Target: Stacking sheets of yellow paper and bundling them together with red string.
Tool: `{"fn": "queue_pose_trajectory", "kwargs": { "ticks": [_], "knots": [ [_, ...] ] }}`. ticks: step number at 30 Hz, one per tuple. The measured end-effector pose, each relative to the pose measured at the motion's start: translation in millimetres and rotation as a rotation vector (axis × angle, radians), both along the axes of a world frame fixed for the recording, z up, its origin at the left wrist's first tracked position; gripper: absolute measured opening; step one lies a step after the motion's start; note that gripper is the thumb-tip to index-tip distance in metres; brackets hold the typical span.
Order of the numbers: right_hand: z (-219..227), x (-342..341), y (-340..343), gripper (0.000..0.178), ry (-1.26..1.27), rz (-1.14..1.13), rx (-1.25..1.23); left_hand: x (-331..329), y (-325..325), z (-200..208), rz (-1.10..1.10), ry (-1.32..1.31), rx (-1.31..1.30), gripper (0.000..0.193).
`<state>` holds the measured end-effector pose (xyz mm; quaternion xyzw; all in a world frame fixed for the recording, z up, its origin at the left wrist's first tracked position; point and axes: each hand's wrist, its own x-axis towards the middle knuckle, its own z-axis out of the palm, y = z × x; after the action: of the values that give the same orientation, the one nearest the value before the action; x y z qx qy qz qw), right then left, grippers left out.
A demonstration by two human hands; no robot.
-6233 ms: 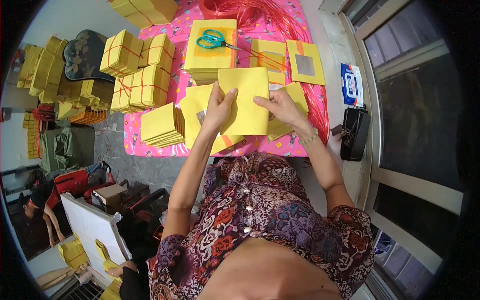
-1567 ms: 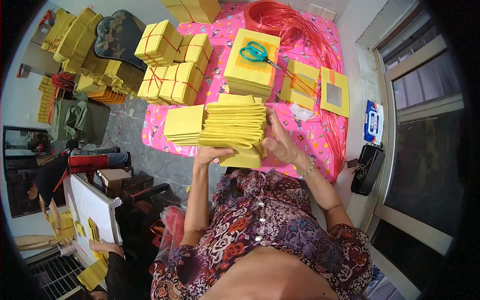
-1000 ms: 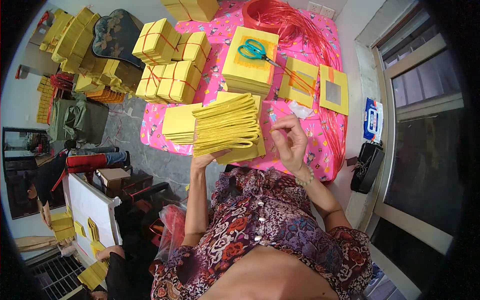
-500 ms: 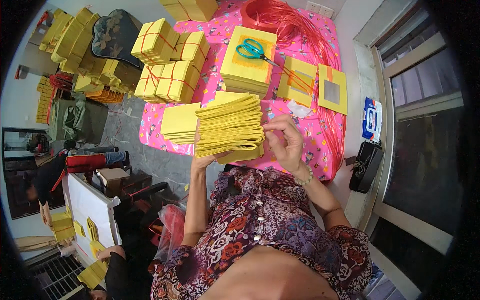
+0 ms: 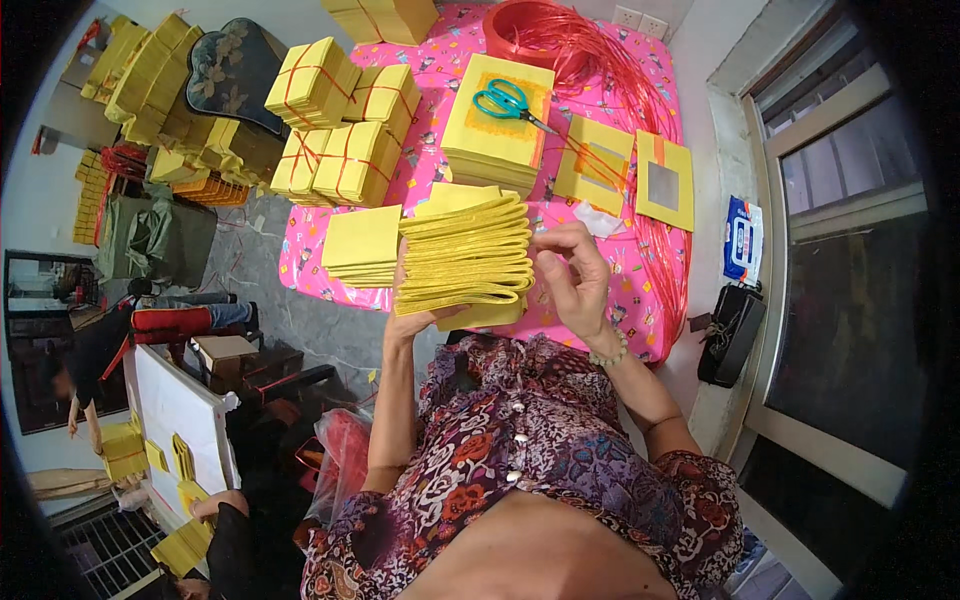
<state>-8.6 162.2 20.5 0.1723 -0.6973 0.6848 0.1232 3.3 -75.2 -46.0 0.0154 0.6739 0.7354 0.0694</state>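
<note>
In my left hand (image 5: 408,325) is a thick stack of folded yellow paper (image 5: 465,255), gripped from its left side and from below. Rounded folds face right, layered one over another; most of my left fingers are hidden behind the paper. Just beside those folds is my right hand (image 5: 575,275), fingers bent, thumb and forefinger slightly apart, holding nothing I can see. Beneath and behind the held stack lie more yellow sheets (image 5: 455,198) on the pink patterned tabletop (image 5: 625,275). A smaller pile of yellow paper (image 5: 360,240) is to the left.
Tied yellow bundles (image 5: 350,165) stand at the back left. Teal-handled scissors (image 5: 505,100) rest on a tall yellow stack (image 5: 490,160). Red plastic strands (image 5: 640,80) trail down the table's right side. Another person's hand (image 5: 218,503) is at a white table (image 5: 190,430) at lower left.
My right hand has drawn slightly away from the folds, to the right. The held stack has shifted a little rightward. At the far left, the other person's arm has come lower into view.
</note>
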Motion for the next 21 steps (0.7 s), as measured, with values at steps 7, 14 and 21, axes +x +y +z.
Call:
{"fn": "queue_pose_trajectory", "kwargs": {
  "ticks": [7, 14, 21],
  "knots": [
    [-2.0, -27.8, 13.9, 0.045, -0.137, 0.003, -0.045, -20.3, -3.0, 42.3, -0.143, 0.009, 0.04, 0.087],
    [-15.5, -63.2, 20.7, 0.096, -0.372, 0.602, 0.346, -71.2, -9.3, 66.4, -0.707, -0.15, -0.546, 0.095],
    [-52.3, -95.6, 16.6, 0.094, -0.714, 0.625, 0.17, -88.5, -6.3, 36.2, -0.563, -0.406, -0.28, 0.084]
  ]
}}
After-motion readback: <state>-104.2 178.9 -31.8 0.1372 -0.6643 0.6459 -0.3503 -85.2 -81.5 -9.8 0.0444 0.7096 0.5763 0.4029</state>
